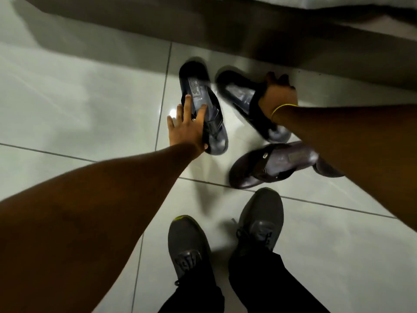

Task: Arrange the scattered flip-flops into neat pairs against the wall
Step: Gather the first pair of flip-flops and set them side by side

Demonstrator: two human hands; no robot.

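The left hand (187, 127) pinches one black flip-flop (196, 86), fingers on its footbed and thumb under its edge; the right hand (278, 96) grips the second black flip-flop (239, 93) by its strap, both near the wall (158, 30). Best to swing the second parallel to the first, toes matching, and set them side by side against the wall before taking the brown flip-flop (270, 163)

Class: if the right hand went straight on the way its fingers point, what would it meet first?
Probably the grey wall base beyond the right hand; nothing shows between, though depth is unclear.
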